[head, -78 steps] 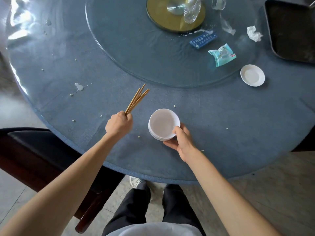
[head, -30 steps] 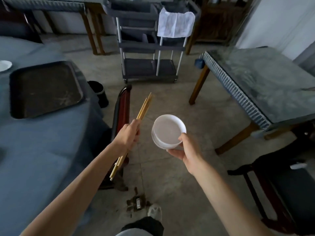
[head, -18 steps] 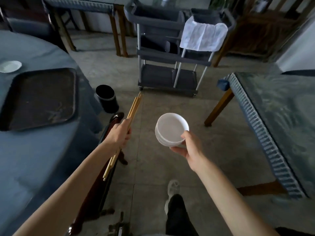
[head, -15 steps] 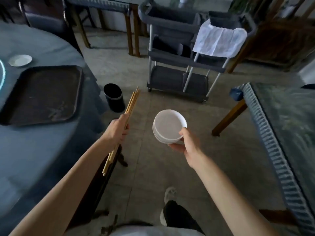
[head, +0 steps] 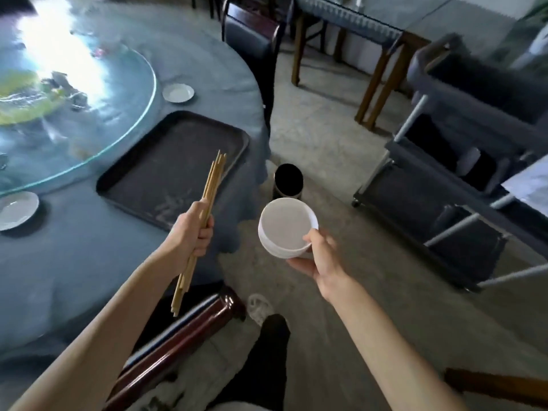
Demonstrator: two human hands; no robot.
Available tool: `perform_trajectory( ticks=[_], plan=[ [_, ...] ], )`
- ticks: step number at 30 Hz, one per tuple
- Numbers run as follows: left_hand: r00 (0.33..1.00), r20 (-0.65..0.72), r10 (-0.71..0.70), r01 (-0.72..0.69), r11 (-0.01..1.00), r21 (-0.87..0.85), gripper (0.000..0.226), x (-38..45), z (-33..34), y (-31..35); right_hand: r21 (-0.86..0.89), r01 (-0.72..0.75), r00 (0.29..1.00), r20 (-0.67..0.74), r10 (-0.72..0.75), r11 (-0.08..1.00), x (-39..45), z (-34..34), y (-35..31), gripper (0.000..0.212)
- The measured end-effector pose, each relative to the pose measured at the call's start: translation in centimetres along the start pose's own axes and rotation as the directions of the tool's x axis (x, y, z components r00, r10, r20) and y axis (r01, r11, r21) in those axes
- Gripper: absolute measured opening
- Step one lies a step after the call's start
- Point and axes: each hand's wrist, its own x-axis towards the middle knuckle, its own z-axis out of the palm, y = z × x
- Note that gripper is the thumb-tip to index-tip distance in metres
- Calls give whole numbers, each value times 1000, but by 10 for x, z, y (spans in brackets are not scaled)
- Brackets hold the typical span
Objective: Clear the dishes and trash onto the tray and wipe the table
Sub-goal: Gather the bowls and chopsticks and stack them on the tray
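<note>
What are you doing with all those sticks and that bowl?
A person is clearing a big round table. The left hand grips a bunch of chopsticks, and the right hand holds a stack of white bowls out over the floor, beside the table. The dark tray on the table has nothing on it yet. Two small white plates are on the table. A black bin stands on the floor just past the bowls.

Bare forearms, black trousers (head: 267,366), white shoe (head: 259,308)
</note>
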Motion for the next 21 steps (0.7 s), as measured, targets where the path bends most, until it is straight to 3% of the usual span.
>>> perform_trajectory(
  ticks=[4, 10, 15, 21],
  plan=[
    [983, -176, -53, 29, 990, -139, 46, 67, -27, 19, -128, 1, 990, 141, 17, 992, 89, 71, -44, 33],
    [881, -458, -118, -38, 948, -317, 52, 119, -71, 27, -319, -25, 928, 345, 140, 948, 192, 193, -69, 29],
    [736, -638, -229, -85, 903, -422, 51, 129, -103, 29, -445, -21, 846, 469, 252, 895, 236, 292, -66, 29],
    [491, -765, -416, -165, 818, -550, 50, 143, -129, 13, -658, 56, 678, 577, 456, 751, 275, 399, -41, 37]
  ],
)
